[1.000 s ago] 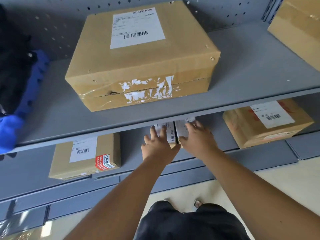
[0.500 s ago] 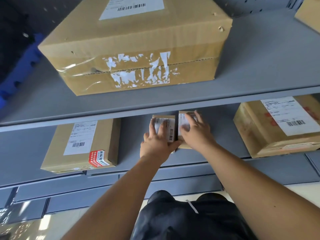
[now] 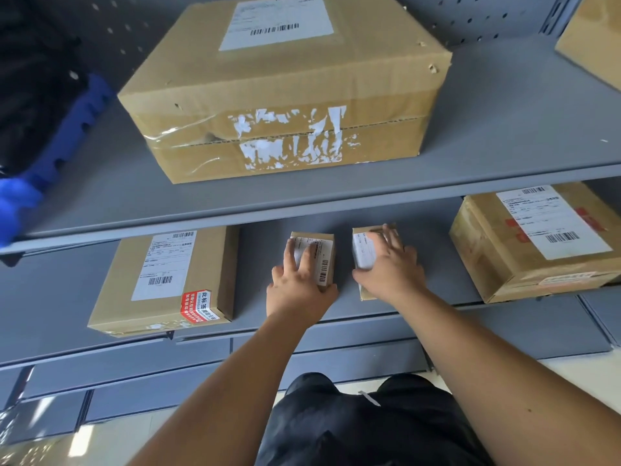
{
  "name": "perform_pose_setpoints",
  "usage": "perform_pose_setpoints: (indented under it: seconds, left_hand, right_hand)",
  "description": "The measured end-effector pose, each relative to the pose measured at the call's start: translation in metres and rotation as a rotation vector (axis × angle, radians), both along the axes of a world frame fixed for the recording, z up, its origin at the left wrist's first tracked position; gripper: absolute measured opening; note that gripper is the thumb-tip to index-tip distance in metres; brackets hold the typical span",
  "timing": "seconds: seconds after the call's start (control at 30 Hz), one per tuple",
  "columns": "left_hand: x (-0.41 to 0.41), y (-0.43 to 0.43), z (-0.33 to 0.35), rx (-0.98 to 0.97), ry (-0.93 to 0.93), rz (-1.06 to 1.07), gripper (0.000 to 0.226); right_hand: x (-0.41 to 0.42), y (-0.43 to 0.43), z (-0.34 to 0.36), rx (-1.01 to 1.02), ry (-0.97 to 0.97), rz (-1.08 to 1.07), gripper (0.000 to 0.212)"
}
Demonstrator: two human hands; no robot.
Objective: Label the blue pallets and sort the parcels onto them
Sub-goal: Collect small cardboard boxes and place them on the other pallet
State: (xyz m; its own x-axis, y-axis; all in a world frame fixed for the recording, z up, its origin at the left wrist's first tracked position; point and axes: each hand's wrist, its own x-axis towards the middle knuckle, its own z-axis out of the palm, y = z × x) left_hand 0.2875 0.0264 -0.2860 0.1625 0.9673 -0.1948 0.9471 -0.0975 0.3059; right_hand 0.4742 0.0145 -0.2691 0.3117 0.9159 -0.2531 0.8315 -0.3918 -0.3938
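Two small cardboard parcels with white labels lie side by side on the lower grey shelf [image 3: 262, 317]. My left hand [image 3: 299, 287] grips the left small parcel [image 3: 324, 260], fingers over its top and thumb at its right side. My right hand [image 3: 389, 267] grips the right small parcel [image 3: 363, 253], fingers spread over its top and thumb at its near left corner. A gap separates the two parcels. A blue pallet [image 3: 67, 136] shows at the far left of the upper shelf, partly under a black thing.
A large taped box [image 3: 289, 92] fills the upper shelf [image 3: 504, 129]. On the lower shelf a flat labelled box [image 3: 168, 280] lies left and another box [image 3: 537, 240] right. One more box [image 3: 594, 38] sits top right. Pale floor lies below.
The two small parcels were touching; now they are apart, the right hand's one shifted right. The view has tilted so more of the lower shelf shows.
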Motion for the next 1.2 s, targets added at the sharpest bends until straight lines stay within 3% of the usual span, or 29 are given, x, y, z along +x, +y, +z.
perform_pose_setpoints:
  seconds: [0.3,0.6,0.93,1.2]
  left_hand:
    - [-0.019,-0.026,0.041,-0.105,0.035,-0.042,0.084]
    - [-0.030,-0.052,0.094,-0.023,-0.004,0.007,0.084]
    - [-0.051,-0.133,0.139,0.058,-0.023,0.227,0.083]
    - [-0.093,-0.196,0.169,0.206,-0.040,0.445,0.076]
  right_hand:
    - [-0.017,-0.034,0.044,-0.043,-0.114,0.002,0.063]
    - [-0.029,-0.062,0.090,0.046,-0.158,0.037,0.061]
    - [-0.048,-0.110,0.140,0.164,-0.027,0.221,0.065]
    - [-0.094,-0.144,0.176,0.222,0.088,0.437,0.056]
